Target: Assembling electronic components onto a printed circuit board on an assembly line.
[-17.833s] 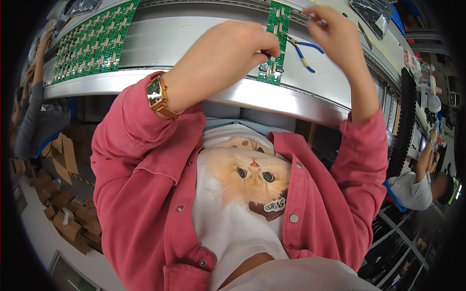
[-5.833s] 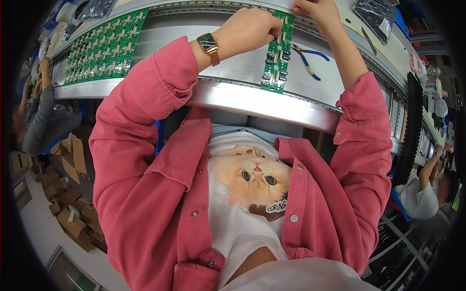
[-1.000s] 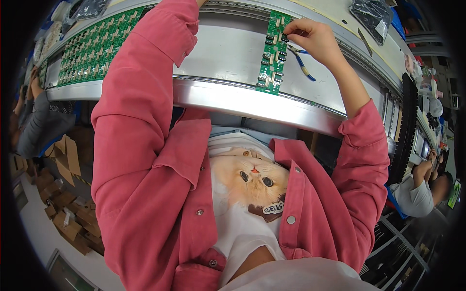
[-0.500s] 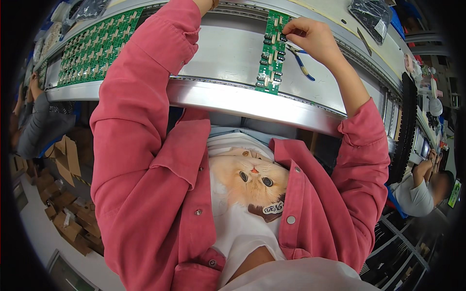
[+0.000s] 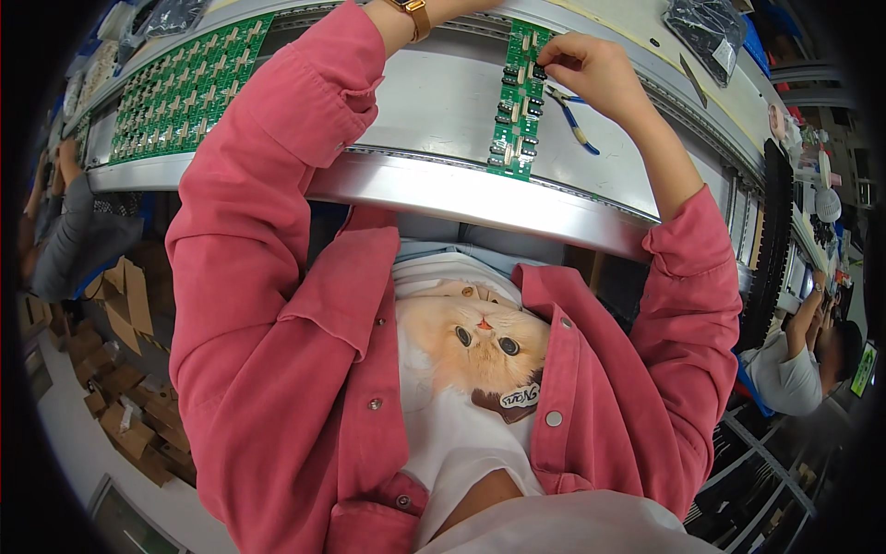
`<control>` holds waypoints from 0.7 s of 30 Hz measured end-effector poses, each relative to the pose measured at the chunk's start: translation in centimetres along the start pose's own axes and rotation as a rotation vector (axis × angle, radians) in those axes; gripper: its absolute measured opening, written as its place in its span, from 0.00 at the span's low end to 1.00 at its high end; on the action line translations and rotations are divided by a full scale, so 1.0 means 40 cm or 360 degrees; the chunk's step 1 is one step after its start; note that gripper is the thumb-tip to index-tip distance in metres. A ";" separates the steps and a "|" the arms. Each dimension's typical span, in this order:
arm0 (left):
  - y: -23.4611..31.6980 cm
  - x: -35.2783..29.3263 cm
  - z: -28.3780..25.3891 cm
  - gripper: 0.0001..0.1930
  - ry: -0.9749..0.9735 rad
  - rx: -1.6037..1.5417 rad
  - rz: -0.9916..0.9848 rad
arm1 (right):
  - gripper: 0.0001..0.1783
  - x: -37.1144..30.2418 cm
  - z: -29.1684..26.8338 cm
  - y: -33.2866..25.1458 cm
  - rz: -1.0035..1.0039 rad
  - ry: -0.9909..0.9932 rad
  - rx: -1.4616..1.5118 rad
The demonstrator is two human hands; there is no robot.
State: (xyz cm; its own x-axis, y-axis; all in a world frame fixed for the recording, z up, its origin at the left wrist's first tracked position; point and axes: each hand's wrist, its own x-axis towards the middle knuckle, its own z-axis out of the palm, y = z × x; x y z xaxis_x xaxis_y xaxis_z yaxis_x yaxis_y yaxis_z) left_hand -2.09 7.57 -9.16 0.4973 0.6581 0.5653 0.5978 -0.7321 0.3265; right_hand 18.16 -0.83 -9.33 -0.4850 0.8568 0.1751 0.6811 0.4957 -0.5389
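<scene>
A narrow green circuit board (image 5: 522,100), set with black and silver parts, lies across the metal rails of the bench. At its upper right edge is my right hand (image 5: 595,78), thumb and fingers pinched together over a dark part there. Whatever is in the pinch is too small to make out. My left hand (image 5: 461,7) reaches in at the top edge toward the board's far end, and its fingers are cut off from view. Pliers (image 5: 578,126) with blue and yellow handles lie just right of the board.
A large panel of green circuit boards (image 5: 189,90) sits on the rails to the left. A bagged dark item (image 5: 706,37) and a thin metal blade-like tool (image 5: 692,78) lie at the far right. Other people work at both sides; cardboard boxes (image 5: 129,425) are stacked lower left.
My left arm has swung to the right along the top edge, bringing the wristwatch and part of the hand into view. My right hand stays in the same place on the board.
</scene>
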 end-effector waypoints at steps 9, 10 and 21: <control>0.036 -0.027 -0.025 0.07 -0.0149 -0.0037 0.0031 | 0.07 0.013 -0.001 -0.001 -0.0006 -0.0064 -0.0013; 0.039 -0.030 -0.028 0.07 -0.0172 -0.0046 0.0024 | 0.07 0.014 -0.002 0.000 -0.0015 -0.0070 -0.0019; 0.079 -0.057 -0.033 0.07 -0.0705 -0.0233 -0.0178 | 0.07 0.018 0.004 0.002 -0.0032 -0.0078 -0.0029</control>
State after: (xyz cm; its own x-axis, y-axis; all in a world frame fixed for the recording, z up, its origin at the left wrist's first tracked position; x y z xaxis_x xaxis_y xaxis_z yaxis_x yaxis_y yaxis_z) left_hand -2.16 3.54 -8.40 0.6739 0.7226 0.1539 0.5841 -0.6486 0.4880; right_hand 17.78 -0.18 -9.36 -0.5249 0.8387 0.1450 0.6807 0.5159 -0.5202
